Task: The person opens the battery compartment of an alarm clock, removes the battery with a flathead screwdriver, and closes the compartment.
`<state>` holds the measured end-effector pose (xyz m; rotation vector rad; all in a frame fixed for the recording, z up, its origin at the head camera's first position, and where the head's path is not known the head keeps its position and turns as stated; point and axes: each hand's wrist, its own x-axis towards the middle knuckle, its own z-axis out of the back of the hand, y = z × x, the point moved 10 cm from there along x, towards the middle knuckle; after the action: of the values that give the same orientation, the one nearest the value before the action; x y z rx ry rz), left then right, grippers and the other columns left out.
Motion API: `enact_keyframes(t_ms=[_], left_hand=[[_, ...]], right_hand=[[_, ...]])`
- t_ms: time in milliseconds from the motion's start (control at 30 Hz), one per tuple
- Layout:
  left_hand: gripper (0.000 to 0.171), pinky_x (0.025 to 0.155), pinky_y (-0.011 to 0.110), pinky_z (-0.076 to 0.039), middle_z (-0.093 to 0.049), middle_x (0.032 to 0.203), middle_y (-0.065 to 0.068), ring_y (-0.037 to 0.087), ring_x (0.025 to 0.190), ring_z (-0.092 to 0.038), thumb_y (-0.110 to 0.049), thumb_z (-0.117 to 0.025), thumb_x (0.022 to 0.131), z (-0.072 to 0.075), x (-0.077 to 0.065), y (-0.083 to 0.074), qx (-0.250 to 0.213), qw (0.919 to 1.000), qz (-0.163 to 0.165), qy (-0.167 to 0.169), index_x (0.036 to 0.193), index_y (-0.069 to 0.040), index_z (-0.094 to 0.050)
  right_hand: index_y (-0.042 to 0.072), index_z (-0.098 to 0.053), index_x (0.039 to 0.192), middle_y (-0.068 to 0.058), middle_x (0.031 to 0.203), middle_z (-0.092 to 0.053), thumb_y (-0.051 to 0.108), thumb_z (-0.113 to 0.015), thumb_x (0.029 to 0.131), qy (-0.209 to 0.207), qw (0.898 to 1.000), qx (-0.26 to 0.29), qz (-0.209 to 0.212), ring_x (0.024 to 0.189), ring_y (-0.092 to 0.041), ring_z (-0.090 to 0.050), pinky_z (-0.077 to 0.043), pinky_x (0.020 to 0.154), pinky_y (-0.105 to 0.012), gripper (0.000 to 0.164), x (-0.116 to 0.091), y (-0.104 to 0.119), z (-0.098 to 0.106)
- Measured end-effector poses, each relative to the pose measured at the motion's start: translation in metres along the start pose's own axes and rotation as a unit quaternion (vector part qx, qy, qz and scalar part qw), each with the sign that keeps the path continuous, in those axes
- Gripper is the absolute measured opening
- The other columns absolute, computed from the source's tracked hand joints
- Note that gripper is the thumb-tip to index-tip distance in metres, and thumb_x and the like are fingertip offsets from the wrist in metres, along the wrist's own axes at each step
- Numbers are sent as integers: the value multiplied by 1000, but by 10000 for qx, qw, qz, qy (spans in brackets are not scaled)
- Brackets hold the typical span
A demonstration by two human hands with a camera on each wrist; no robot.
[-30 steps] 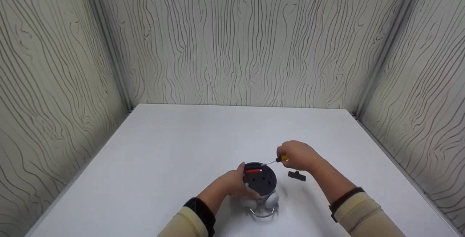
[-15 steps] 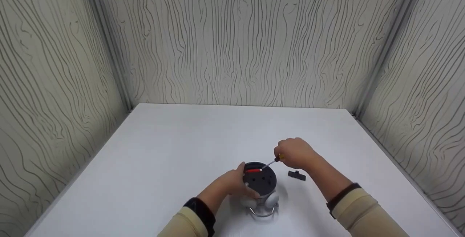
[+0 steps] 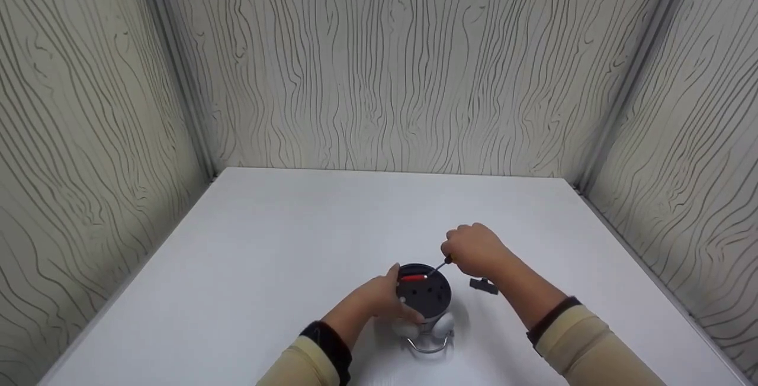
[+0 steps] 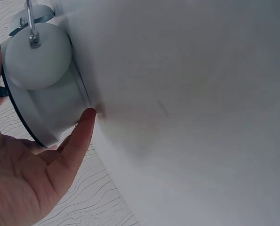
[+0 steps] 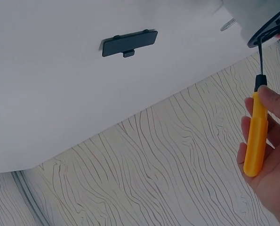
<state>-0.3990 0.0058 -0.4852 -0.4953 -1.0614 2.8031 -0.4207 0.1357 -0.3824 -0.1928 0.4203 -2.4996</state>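
Toward the near edge of the table, right of centre: alarm clock, dark back upward, bells toward that edge; presumably laid so to expose the slot.
Left hand: partly closed, thumb and fingers around the clock's left side, likely to steady it.
Right hand: closed round the handle of a yellow screwdriver, slanted so its slim tip can probably reach the slot.
Red battery: lies in the slot, near the tip; contact unconfirmed.
Black cover: loose, between clock and the table's right edge, evidently clear of the work.
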Motion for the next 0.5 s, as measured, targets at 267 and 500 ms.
enact_keyframes(t_ms=[267,500], left_hand=[[119,122,59,-42,-58,152,23,40,144,-54,-37,-97,74,0,0,-1,50,10000,15,4,165,-6,-27],[117,122,59,-42,-58,152,24,40,144,-54,-37,-97,74,2,-2,-4,88,9999,50,-46,164,-4,-30]], right_hand=[[18,-83,96,-2,84,-71,14,-83,88,120,9985,-508,144,81,-21,-63,-55,76,-37,9,6,13,5],[17,-82,97,-3,83,-71,12,-83,87,272,9976,-620,116,81,-22,-63,-58,83,-41,11,11,20,7]])
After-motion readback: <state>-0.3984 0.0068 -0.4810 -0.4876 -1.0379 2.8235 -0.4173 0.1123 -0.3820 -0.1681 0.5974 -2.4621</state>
